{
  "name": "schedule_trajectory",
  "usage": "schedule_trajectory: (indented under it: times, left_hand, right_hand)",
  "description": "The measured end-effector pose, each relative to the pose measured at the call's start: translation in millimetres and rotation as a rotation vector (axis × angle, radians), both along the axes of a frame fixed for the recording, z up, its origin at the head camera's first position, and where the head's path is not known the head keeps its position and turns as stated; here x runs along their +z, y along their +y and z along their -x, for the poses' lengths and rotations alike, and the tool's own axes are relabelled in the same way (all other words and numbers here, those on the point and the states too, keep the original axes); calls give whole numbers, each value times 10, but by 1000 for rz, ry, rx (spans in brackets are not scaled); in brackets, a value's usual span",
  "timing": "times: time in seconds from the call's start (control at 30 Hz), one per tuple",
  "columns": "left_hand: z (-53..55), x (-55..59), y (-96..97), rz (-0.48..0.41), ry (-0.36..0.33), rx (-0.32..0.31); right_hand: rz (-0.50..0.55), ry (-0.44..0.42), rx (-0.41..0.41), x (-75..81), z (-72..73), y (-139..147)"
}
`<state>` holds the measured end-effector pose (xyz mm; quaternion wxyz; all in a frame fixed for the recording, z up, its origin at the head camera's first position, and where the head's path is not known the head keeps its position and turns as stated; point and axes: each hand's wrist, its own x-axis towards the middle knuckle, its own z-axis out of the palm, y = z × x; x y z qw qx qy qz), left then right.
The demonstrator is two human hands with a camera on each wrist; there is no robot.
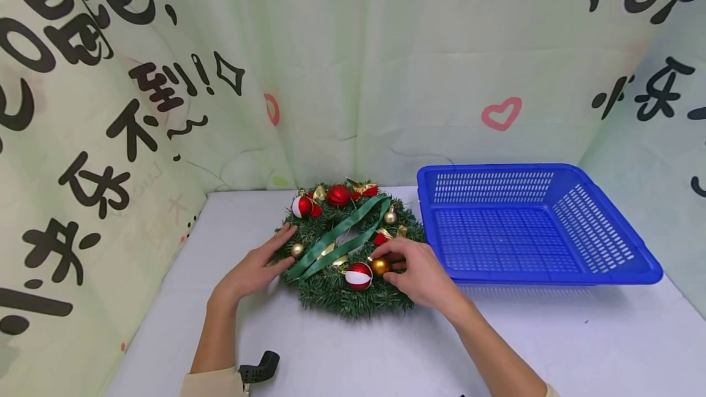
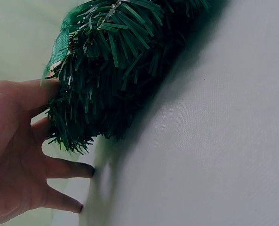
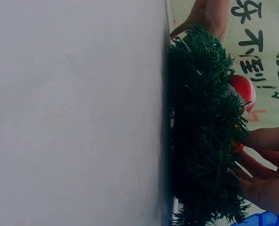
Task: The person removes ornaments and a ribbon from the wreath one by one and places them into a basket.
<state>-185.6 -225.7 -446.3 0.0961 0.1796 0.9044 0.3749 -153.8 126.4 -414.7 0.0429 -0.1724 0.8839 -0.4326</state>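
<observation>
A green wreath (image 1: 353, 305) lies on the white table, dressed with red, gold and red-and-white baubles, small bows and a green ribbon (image 1: 344, 225). My left hand (image 1: 256, 268) rests against the wreath's left side with fingers spread; in the left wrist view two fingertips of this hand (image 2: 17, 155) touch the table. At the wreath's front right, my right hand (image 1: 421, 271) pinches a gold bauble (image 1: 380, 266) between thumb and fingers. Right beside it sits a red-and-white bauble (image 1: 358, 276). The right wrist view shows the right hand (image 3: 266, 165) at the wreath's edge, the gold bauble mostly hidden.
A blue plastic basket (image 1: 529, 277) stands right of the wreath, close to its edge. A black curved object (image 1: 261, 367) shows by the left sleeve. A pale curtain (image 1: 419, 78) with black writing hangs behind and at both sides of the table (image 1: 353, 354).
</observation>
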Motion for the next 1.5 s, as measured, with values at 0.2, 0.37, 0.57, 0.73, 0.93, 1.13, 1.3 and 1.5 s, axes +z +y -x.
schedule_trajectory:
  times: [0.2,0.37,0.57,0.73,0.93,1.13,1.3,1.5]
  left_hand:
    - [-15,2,-10,3,9,-1]
    - [-15,6,-5,2,8,-2]
    - [5,-10,-7,-1,-7,2]
    - [19,-17,-6,1,1,0]
    - [7,-5,-4,-1,-5,1]
    - [4,-9,-9,6,-8,-2]
    - [13,-21,-9,2,-7,1]
    - [15,-37,-12,-2,-1,0]
  right_hand:
    - [17,7,-17,11,-1,-8]
    - [36,14,-35,25,-1,-9]
    - [57,23,-42,43,-3,-4]
    - [78,40,-45,68,0,8]
    - [94,39,-63,104,-2,22]
    - [109,43,-75,129,-1,38]
    - [134,38,-76,139,8,58]
    - [154,29,-80,153,10,79]
